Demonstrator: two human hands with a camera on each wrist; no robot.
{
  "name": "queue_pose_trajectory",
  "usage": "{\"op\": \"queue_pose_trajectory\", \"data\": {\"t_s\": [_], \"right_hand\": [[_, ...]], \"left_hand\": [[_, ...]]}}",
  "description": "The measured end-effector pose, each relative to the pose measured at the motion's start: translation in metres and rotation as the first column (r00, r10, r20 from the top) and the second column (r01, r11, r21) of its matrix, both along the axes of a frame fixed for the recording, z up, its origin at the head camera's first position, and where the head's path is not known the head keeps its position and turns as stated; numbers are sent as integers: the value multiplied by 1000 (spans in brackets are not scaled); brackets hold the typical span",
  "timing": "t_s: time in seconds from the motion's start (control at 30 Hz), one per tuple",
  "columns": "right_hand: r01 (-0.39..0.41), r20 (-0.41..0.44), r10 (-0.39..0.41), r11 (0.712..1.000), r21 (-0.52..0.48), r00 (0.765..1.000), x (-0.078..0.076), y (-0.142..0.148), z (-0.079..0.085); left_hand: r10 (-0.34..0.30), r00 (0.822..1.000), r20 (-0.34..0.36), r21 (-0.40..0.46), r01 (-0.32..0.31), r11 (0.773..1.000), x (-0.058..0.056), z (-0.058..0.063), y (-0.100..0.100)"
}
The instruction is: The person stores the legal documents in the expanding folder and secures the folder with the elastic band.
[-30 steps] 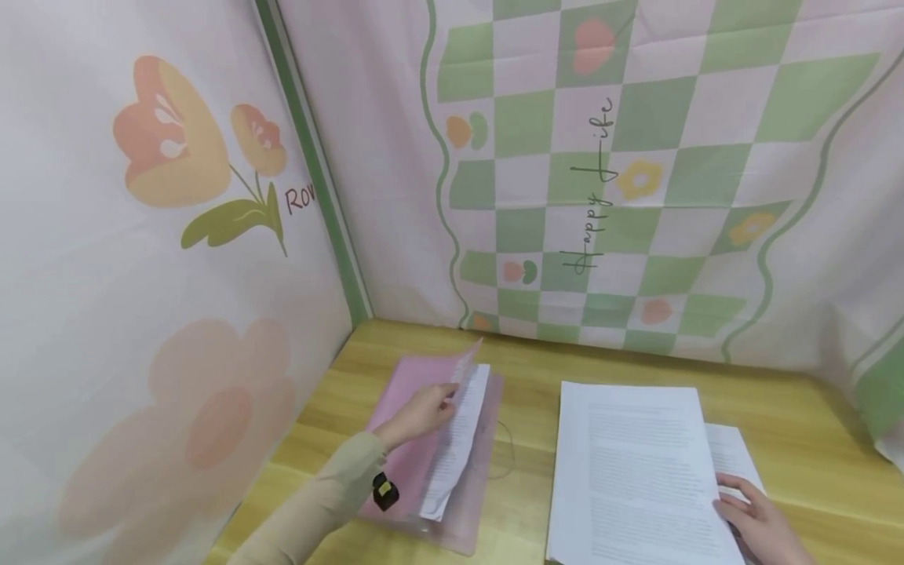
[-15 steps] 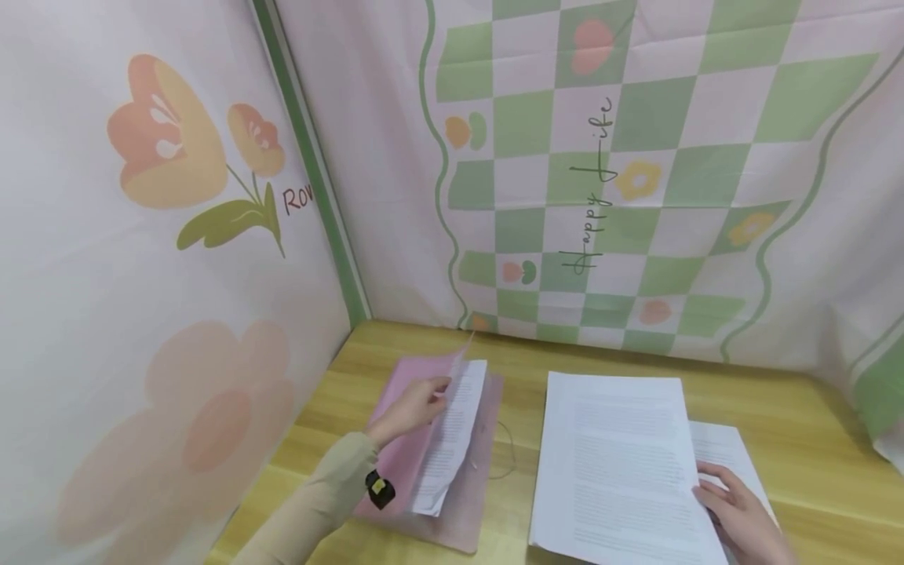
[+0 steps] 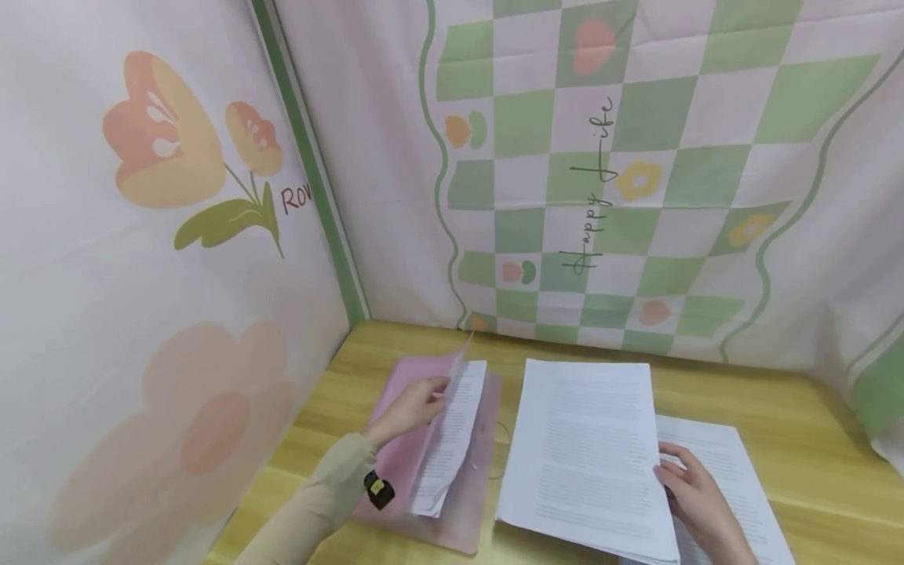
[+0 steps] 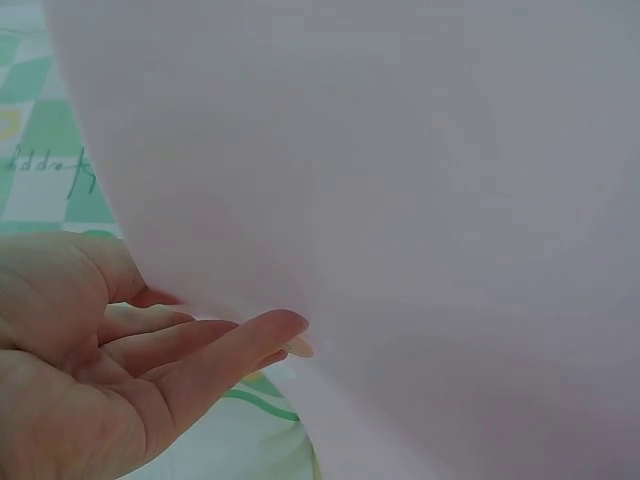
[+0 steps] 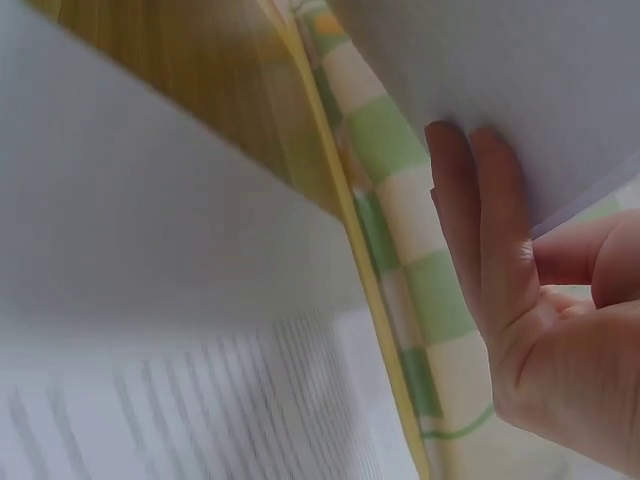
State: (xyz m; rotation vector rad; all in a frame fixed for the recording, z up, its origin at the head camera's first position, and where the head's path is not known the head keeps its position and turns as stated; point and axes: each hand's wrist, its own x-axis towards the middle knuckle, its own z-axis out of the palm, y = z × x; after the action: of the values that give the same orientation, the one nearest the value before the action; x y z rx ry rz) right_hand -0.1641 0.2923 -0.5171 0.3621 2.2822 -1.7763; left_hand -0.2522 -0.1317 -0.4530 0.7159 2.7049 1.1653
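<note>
On the left of the table lies a pink translucent folder [image 3: 487, 439] with printed sheets [image 3: 452, 439] inside. My left hand [image 3: 410, 410] pinches the edge of its raised cover [image 4: 380, 180], holding it partly lifted. In the head view, my right hand [image 3: 695, 490] grips the right edge of a thin stack of printed paper [image 3: 593, 447], thumb on top and fingers beneath. In the right wrist view the fingers [image 5: 505, 220] support the underside of that stack. It is raised and tilted above the table, its left edge close to the folder. Beneath and right of it lies another printed sheet [image 3: 741, 486].
A thin looped cord [image 3: 507, 447] lies at the folder's right side. The wooden table [image 3: 833, 439] meets a patterned curtain [image 3: 551, 235] at its back and a floral curtain [image 3: 176, 314] on the left. A black device [image 3: 379, 490] sits at the left wrist.
My right hand has carried the paper stack left toward the folder, uncovering more of the sheet below. My left hand has drawn the folder cover slightly further left, widening the opening.
</note>
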Motion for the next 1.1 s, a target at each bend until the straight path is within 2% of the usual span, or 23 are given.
{"op": "queue_pose_trajectory", "data": {"t_s": [0.3,0.47,1.1], "right_hand": [[-15,-18,15,1000,8,1000,-6,-30,7],[-20,-35,19,999,-27,999,-6,-41,6],[-19,-28,18,998,-51,999,-15,-73,1]], "left_hand": [[11,1000,12,-35,-11,999,-1,1,0],[21,999,25,-52,-19,998,-2,1,1],[23,999,49,-43,-21,999,-2,0,2]]}}
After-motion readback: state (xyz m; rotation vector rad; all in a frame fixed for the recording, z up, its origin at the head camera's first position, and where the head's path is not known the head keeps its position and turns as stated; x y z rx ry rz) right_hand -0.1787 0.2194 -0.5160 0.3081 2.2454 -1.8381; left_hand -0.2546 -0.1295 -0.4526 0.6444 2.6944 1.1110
